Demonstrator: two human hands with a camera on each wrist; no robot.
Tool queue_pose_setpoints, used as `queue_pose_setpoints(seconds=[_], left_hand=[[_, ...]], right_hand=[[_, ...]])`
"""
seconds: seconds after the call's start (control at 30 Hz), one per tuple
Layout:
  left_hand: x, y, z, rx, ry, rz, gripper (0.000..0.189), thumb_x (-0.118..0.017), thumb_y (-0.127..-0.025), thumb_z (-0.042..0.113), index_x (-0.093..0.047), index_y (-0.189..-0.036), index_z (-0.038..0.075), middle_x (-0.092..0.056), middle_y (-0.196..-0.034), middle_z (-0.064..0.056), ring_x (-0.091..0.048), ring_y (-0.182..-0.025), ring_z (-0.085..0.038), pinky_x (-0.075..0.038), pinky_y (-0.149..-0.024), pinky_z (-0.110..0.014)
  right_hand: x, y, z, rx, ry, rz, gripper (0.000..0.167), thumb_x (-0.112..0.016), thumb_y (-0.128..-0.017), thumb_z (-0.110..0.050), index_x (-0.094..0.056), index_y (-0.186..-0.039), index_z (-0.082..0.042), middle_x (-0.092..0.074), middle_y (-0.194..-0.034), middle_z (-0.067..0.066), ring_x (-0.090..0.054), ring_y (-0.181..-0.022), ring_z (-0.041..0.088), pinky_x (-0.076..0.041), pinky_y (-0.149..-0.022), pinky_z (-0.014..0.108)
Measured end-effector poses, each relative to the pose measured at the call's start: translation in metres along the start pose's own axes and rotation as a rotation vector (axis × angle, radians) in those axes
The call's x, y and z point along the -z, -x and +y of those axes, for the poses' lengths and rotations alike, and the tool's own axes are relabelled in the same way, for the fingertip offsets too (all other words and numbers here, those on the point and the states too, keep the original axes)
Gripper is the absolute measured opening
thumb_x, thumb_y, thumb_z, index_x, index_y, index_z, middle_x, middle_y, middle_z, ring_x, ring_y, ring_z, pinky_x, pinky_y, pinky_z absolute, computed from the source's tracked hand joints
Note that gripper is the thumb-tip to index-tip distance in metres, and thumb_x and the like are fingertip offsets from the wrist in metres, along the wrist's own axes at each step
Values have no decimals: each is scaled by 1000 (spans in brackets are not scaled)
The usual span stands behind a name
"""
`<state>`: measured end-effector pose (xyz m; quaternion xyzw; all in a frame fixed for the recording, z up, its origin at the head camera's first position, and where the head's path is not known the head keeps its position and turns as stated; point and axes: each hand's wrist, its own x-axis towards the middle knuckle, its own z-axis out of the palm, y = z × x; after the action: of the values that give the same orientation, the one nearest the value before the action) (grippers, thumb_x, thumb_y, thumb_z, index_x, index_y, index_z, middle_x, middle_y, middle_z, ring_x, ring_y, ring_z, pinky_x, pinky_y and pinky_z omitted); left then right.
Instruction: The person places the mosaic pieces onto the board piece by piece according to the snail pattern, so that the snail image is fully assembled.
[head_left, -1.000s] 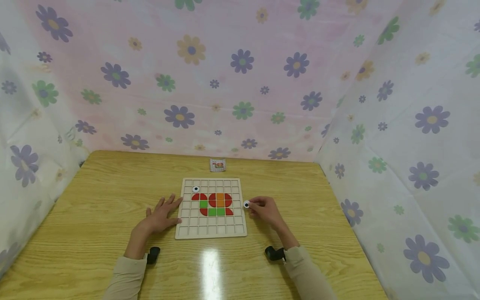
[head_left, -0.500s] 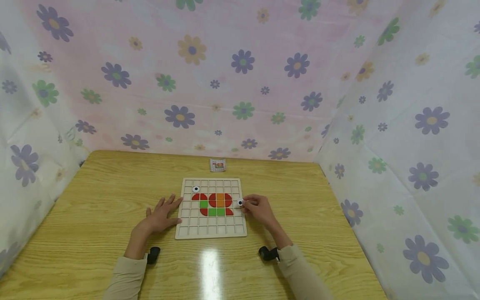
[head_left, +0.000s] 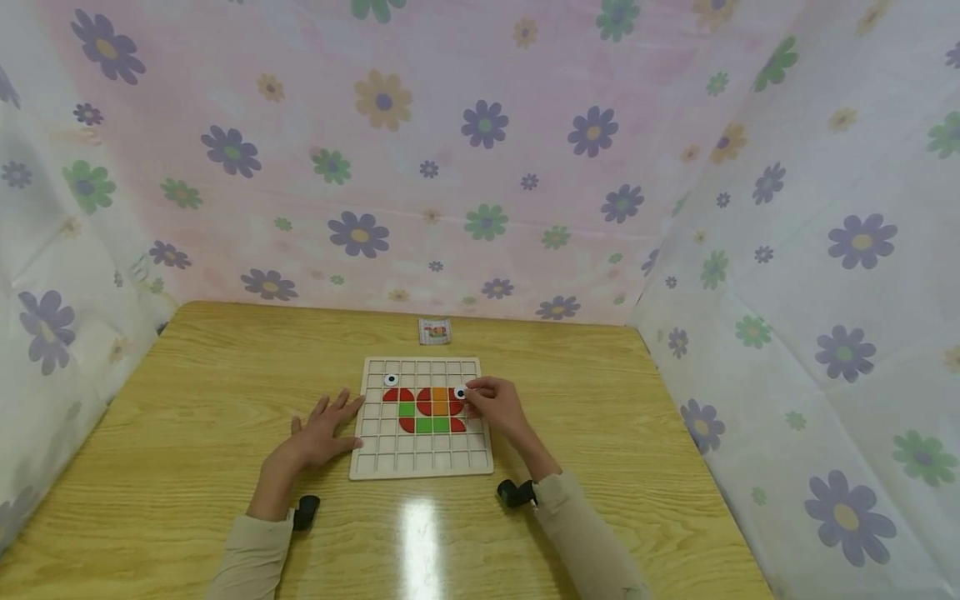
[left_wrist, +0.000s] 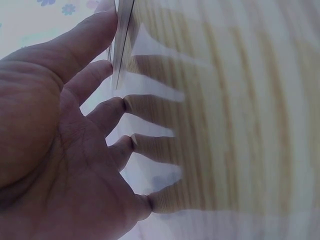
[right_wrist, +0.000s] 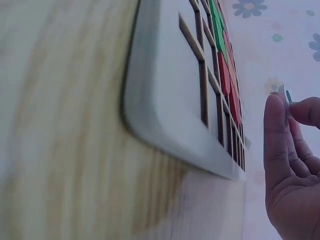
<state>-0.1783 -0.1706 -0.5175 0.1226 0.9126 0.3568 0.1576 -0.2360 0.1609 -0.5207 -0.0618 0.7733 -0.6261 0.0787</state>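
My right hand [head_left: 498, 410] pinches a small white disc with a black dot, an eye piece [head_left: 461, 392], over the right part of the wooden grid board [head_left: 420, 463]. In the right wrist view the eye piece [right_wrist: 285, 101] sits edge-on between thumb and finger, raised off the board. My left hand [head_left: 322, 433] lies with fingers spread, its fingertips at the board's left edge; in the left wrist view the fingers [left_wrist: 107, 112] reach down to the tabletop. Red, orange and green tiles [head_left: 424, 424] fill several squares, and another eye piece [head_left: 391, 379] lies at the upper left.
Behind the board a small picture card [head_left: 435, 332] with a coloured figure on a grid lies on the wood-grain table [head_left: 247, 367]. Flowered cloth [head_left: 450, 167] walls the table in at the back and sides. A black wrist camera [head_left: 516, 493] hangs at the right cuff.
My right hand has carried the eye piece leftward and slightly away from me, from beside the board's right edge to over the red tiles. The left hand stays in place.
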Motion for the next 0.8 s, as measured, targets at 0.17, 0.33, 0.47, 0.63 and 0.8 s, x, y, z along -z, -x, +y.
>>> queue_pose_setpoints(seconds=[0.17, 0.33, 0.47, 0.63, 0.8], left_hand=[[0, 1, 0, -9, 0, 4, 73, -68, -98, 26, -33, -158, 5, -13, -166, -29, -1, -150, -58, 5, -104, -86], [1, 0, 1, -17, 5, 5, 74, -69, -97, 27, -34, -158, 5, -13, -165, -29, -1, -149, -58, 4, -103, -86], [0, -1, 0, -18, -2, 5, 74, -69, -97, 27, -34, -158, 5, -13, -165, -30, -2, -149, -58, 3, -103, -86], [0, -1, 0, -13, -5, 8, 74, -69, -97, 27, -34, -158, 5, -13, -165, -29, -2, -149, -58, 3, -103, -86], [-1, -1, -1, 4, -20, 6, 74, -69, -97, 28, -33, -159, 6, -13, -166, -28, -1, -150, -57, 3, -104, -86]], right_hand=[[-12, -10, 0, 4, -22, -4, 22, -64, -100, -5, -68, -114, 12, -73, -99, 27, -74, -77, 24, -63, -72, 37], [-21, -19, 0, 15, 29, -11, 19, -66, -98, -7, -71, -109, 8, -74, -96, 22, -73, -74, 17, -62, -69, 32], [-29, -26, 0, 18, 67, -18, 18, -68, -98, -7, -72, -108, 7, -75, -96, 21, -73, -74, 17, -61, -68, 29], [-38, -36, -2, 45, 88, -28, 17, -68, -97, -7, -74, -106, 6, -75, -94, 21, -73, -75, 22, -61, -68, 30], [-48, -45, -4, 56, 127, -14, 16, -69, -97, -8, -75, -104, 4, -74, -91, 18, -73, -75, 24, -61, -69, 30]])
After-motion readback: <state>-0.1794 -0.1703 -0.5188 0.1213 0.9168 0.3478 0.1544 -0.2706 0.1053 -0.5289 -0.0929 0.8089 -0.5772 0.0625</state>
